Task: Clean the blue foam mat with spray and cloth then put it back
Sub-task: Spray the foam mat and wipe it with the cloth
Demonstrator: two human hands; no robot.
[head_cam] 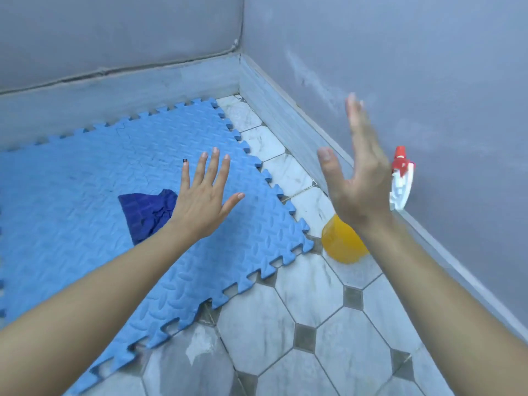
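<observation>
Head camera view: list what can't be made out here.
- Spray bottle: the right hand and wrist cover its neck and most of the trigger head; any label is unseen.
- Dark blue cloth: its right part is hidden behind the left hand and forearm.
- Blue foam mat: cut off by the left edge of the picture, so its full extent is unknown.

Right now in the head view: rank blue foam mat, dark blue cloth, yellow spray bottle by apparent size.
1. Blue foam mat, by far the largest.
2. Dark blue cloth and yellow spray bottle: look alike; both partly hidden by the arms, so unranked.
</observation>
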